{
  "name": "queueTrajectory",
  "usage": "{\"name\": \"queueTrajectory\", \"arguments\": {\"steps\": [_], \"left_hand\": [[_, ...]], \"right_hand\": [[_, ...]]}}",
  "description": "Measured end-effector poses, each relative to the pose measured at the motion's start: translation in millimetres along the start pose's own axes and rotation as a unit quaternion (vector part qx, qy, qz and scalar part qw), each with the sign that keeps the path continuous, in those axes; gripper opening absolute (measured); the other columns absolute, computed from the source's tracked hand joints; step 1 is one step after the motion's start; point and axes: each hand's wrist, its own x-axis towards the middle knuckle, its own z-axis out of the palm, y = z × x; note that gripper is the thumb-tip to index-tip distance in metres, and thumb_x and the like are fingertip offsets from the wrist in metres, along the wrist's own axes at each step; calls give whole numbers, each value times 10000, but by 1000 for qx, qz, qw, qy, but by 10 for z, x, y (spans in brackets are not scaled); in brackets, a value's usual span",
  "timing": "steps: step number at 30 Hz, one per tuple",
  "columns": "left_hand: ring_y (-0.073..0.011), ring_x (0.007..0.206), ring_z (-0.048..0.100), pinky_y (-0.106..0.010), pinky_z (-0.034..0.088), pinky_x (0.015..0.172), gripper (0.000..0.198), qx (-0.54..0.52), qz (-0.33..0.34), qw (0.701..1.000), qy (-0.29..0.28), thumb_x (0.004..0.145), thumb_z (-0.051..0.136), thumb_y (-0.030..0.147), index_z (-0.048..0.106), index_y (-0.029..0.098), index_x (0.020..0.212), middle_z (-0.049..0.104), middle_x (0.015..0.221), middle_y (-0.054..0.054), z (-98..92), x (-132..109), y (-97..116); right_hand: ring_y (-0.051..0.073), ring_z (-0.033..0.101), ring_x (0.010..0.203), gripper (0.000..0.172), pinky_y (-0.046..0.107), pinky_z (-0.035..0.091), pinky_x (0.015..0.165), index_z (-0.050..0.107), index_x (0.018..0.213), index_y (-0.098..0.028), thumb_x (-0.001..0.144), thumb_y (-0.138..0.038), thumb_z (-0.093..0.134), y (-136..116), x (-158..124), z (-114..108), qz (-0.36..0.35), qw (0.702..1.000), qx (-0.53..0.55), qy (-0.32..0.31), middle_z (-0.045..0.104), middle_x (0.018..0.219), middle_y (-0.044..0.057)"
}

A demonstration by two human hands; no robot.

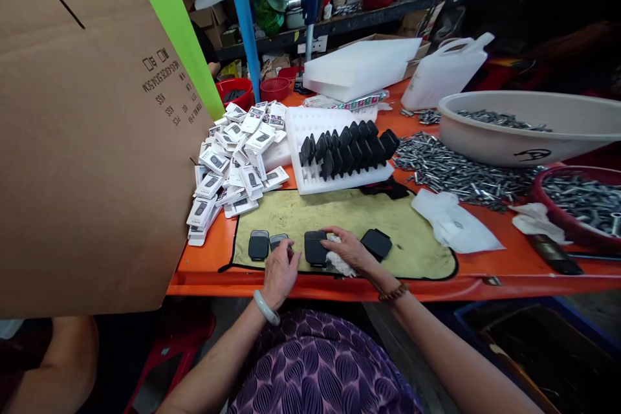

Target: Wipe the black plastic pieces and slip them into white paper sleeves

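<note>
Black plastic, smooth and slightly glossy, makes up the black case [315, 248] lying flat on the yellow-green mat [417, 252] at the near edge of the orange table [204, 265]. The right hand [350, 250] rests its fingertips on the case's right side while its curled fingers bunch a white rag [336, 262] against the mat. The left hand [281, 270] bends its fingers down over a smaller black piece [278, 240] just beside the case; whether it pinches that piece or only presses on it cannot be told. Such a shell looks light, stiff and likely slippery, so the short edges seem the surest place to take hold. Two more black shells lie on the mat, one at the left [259, 245] and one at the right [376, 243]. Behind stands a white foam tray [303, 129] with upright black parts [347, 145], and a heap of white packets [237, 155] touches its left side. A large cardboard box [87, 142] crowds the left, while loose metal pieces [451, 171], a pale basin [524, 136] and crumpled tissue [456, 223] fill the right.
</note>
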Motion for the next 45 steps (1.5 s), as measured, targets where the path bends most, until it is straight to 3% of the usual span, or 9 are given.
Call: {"name": "queueTrajectory", "arguments": {"steps": [4, 10, 17, 23, 28, 31, 38, 41, 45], "left_hand": [[-322, 1303, 438, -539, 327, 1071, 392, 188, 148, 971, -15, 848, 605, 226, 531, 179, 1229, 566, 1313, -137, -160, 46, -258], [-290, 1386, 345, -520, 253, 1142, 547, 237, 200, 947, -91, 861, 597, 214, 413, 185, 1376, 435, 1462, -128, -194, 48, -556], [-271, 1354, 397, -501, 262, 1146, 550, 216, 211, 944, -137, 800, 659, 144, 491, 186, 1322, 494, 1404, -129, -343, 154, -576], [-301, 1346, 401, -500, 291, 1131, 497, 140, 187, 964, -128, 788, 686, 202, 557, 188, 1268, 486, 1413, -137, -309, 170, -186], [-237, 1106, 606, -384, 490, 948, 440, -130, 53, 974, -180, 873, 558, 305, 544, 167, 1290, 597, 1266, -147, 164, 173, 329], [-224, 973, 639, -354, 526, 831, 496, -233, -49, 944, -227, 858, 573, 360, 538, 129, 1295, 613, 1209, -168, 448, 213, 477], [-220, 951, 627, -339, 511, 809, 620, -466, -151, 841, -229, 761, 643, 586, 578, 154, 1201, 666, 1068, -110, 685, 104, 633], [-236, 965, 635, -352, 518, 824, 610, -549, -170, 804, -154, 737, 638, 633, 604, 163, 1125, 684, 1049, -105, 657, 63, 645], [-237, 948, 634, -344, 534, 779, 557, -545, -173, 810, -128, 689, 677, 635, 627, 163, 980, 687, 1016, -99, 568, 66, 637]], "right_hand": [[170, 623, 754, 271, 277, 474, 709, 679, 982, -160, 723, -195, 607, -46, 215, 134, -76, 972, -223, 25, 706, 819, 37], [237, 642, 979, 368, 329, 467, 855, 614, 1164, -147, 813, -260, 594, -8, 78, 354, -113, 947, -295, 59, 694, 1063, 128], [264, 621, 1006, 412, 350, 459, 863, 579, 1212, -153, 821, -279, 606, 98, -266, -564, -45, 888, -414, 194, 629, 1142, 143], [247, 622, 940, 601, 307, 445, 806, 531, 1267, -144, 736, -368, 703, 240, -297, -1029, 1, 874, -470, 124, 555, 1173, 139], [259, 618, 936, 649, 309, 450, 799, 573, 1178, -98, 614, -334, 792, 198, -176, -1086, 17, 883, -454, 119, 589, 1113, 166], [245, 621, 846, 401, 313, 449, 753, 649, 973, -123, 644, -330, 751, 163, -196, -1145, 5, 909, -395, 132, 657, 910, 112], [165, 579, 606, 492, 276, 461, 565, 609, 858, -151, 724, -624, 604, 187, -478, -659, 9, 994, 81, 76, 652, 675, 30], [200, 603, 666, 483, 315, 488, 622, 620, 831, -154, 783, -624, 517, 140, -495, -440, -9, 995, 10, 96, 671, 722, 68], [273, 609, 925, 405, 400, 473, 835, 643, 979, -154, 876, -462, 400, -69, -474, -266, -105, 921, -197, 319, 673, 978, 154]]}}
